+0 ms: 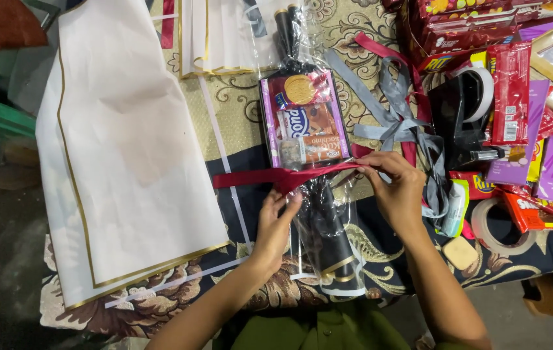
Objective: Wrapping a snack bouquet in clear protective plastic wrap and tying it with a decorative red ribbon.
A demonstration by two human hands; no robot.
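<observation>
Snack bundle point(305, 129) in clear film, mid tabletop point(237, 116), dark red ribbon point(250, 177) across its waist. Film slippery, crinkly; ribbon soft, light, best pinched near the crossing. Left hand point(275, 223) and right hand point(396, 188) both palm-down, fingers closed on ribbon ends. Cream paper point(120, 142) left.

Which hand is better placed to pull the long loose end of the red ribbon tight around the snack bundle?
Probably the left. The left hand pinches the red ribbon at the crossing, where the long tail runs off to its side. The right hand grips the short end beside the clear-wrapped snack bundle.
</observation>
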